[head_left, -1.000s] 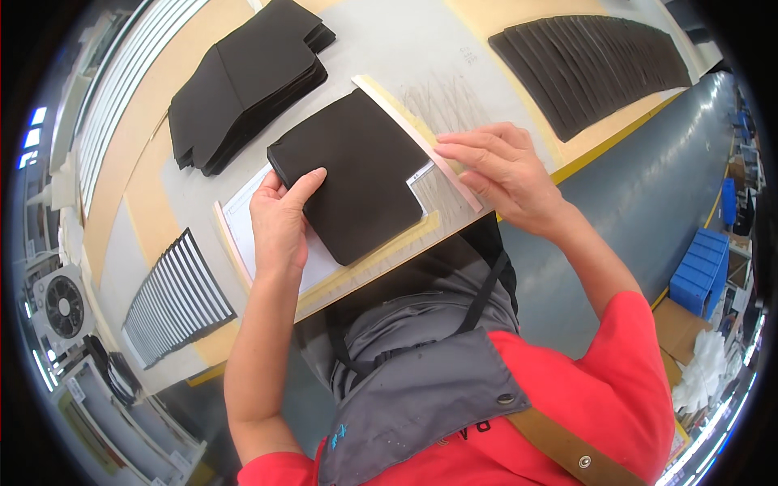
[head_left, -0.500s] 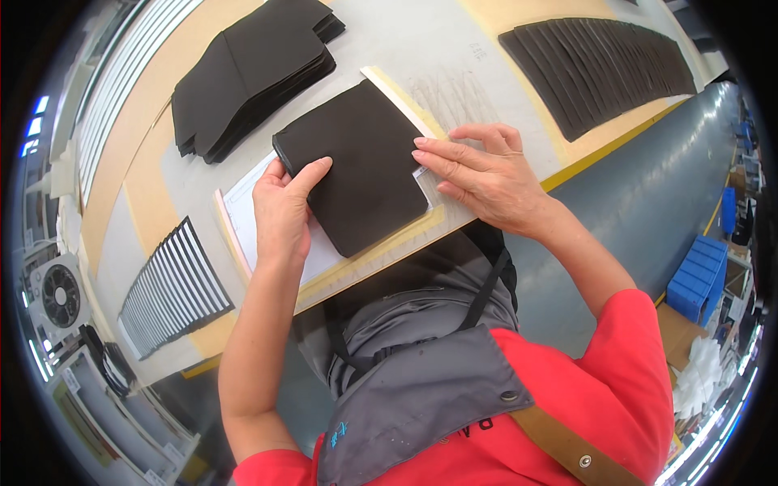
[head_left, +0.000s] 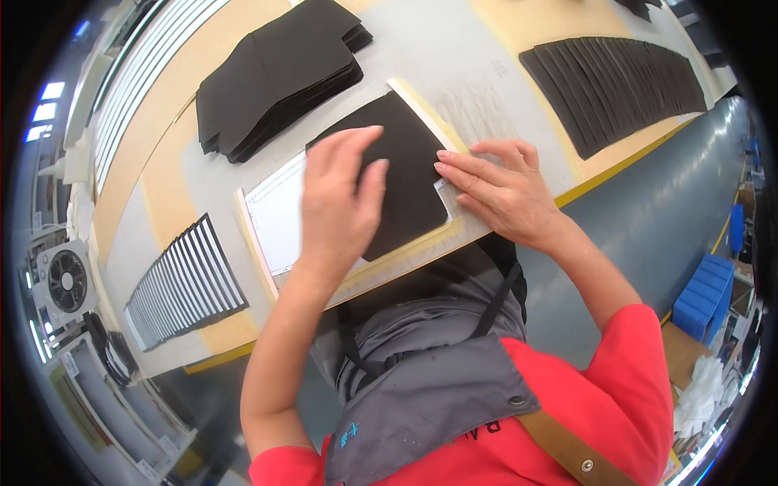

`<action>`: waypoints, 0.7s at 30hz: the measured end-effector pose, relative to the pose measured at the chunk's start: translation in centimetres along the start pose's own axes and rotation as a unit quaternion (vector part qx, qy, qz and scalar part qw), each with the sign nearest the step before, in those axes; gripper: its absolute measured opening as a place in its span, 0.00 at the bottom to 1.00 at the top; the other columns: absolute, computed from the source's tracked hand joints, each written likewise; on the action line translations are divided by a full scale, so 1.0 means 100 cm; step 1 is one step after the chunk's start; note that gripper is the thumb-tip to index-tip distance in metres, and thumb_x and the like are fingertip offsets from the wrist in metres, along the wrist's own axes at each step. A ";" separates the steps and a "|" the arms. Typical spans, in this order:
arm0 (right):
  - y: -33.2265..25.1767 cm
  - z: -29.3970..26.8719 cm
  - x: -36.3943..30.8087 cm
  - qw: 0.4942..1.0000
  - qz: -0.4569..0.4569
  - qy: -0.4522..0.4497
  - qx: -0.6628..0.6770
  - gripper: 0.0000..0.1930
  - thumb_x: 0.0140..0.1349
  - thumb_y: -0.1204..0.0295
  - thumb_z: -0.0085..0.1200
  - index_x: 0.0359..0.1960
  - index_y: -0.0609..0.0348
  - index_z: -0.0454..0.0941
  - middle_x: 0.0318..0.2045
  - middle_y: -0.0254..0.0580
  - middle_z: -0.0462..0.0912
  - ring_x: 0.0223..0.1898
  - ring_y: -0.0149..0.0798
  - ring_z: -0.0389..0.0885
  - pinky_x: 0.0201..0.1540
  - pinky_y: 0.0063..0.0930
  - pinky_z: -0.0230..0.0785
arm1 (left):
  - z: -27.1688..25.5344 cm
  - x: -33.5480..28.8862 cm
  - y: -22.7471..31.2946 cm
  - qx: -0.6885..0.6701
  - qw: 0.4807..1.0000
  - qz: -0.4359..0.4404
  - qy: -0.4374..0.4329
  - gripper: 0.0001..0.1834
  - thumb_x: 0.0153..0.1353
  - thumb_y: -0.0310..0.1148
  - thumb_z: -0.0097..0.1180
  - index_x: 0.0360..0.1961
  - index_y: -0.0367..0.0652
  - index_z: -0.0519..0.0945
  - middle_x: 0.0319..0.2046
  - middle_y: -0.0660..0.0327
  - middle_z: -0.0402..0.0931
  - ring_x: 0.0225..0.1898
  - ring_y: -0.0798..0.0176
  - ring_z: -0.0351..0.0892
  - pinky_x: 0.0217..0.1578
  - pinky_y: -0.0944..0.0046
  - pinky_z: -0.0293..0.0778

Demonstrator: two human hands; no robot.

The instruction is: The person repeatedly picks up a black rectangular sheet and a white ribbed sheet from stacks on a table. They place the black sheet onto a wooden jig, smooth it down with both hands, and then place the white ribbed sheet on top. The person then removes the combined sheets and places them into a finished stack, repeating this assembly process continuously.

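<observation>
A flat black sheet piece (head_left: 411,181) lies over a white paper template (head_left: 276,212), up against a pale raised strip (head_left: 423,115) on its right. My left hand (head_left: 340,202) is over the piece's left part, thumb and fingers apart, gripping nothing; it hides that edge, and I cannot tell whether it touches. My right hand (head_left: 504,185) rests its stretched fingertips at the piece's right edge, beside the strip. A small notch at the lower right corner of the piece shows white underneath.
Beyond the template sits a stack of black cut pieces (head_left: 279,77). A fanned row of black pieces (head_left: 613,93) lies at the right, and a row of white-and-black strips (head_left: 186,279) at the left. The table's yellow front edge (head_left: 624,164) borders the floor.
My left hand has let go of the black piece's left edge and moved right over it, fingers spread. The piece now lies flatter on the template. My right hand stays at its right edge.
</observation>
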State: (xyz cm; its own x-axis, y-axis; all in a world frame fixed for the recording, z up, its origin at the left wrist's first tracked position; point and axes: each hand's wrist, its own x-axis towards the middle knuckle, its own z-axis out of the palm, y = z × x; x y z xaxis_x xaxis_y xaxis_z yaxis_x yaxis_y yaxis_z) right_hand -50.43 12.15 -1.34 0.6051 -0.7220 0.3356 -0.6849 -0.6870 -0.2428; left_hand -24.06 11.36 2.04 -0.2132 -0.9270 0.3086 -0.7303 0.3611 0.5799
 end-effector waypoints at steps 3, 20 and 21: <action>-0.001 0.000 0.001 1.000 -0.003 0.002 -0.002 0.23 0.62 0.64 0.67 0.60 0.46 0.83 0.63 0.20 0.81 0.61 0.34 0.73 0.66 0.37 0.52 | 0.032 0.008 -0.001 0.034 0.998 0.059 -0.008 0.20 0.66 0.26 0.62 0.59 0.40 0.80 0.57 0.52 0.77 0.61 0.47 0.75 0.61 0.52 0.71; 0.010 0.002 -0.002 0.992 0.061 0.061 0.094 0.18 0.65 0.69 0.64 0.57 0.46 0.85 0.58 0.23 0.85 0.55 0.37 0.76 0.63 0.36 0.59 | 0.051 0.007 -0.010 0.105 0.989 0.101 -0.027 0.22 0.66 0.27 0.62 0.62 0.41 0.77 0.61 0.53 0.75 0.64 0.47 0.73 0.65 0.52 0.68; 0.008 0.002 -0.002 0.994 0.042 0.057 0.077 0.18 0.64 0.68 0.64 0.57 0.46 0.85 0.59 0.23 0.85 0.55 0.37 0.76 0.64 0.36 0.58 | 0.052 0.008 -0.010 0.111 0.988 0.104 -0.027 0.23 0.65 0.28 0.62 0.61 0.40 0.78 0.61 0.54 0.76 0.64 0.48 0.73 0.66 0.52 0.69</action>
State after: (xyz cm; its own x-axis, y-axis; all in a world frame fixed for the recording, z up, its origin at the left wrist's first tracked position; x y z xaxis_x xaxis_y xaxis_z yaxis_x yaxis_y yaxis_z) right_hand -51.01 11.71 -1.82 0.4920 -0.7699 0.4064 -0.6557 -0.6348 -0.4087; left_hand -26.85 9.75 -2.20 -0.4038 -0.8408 0.3606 -0.7900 0.5192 0.3261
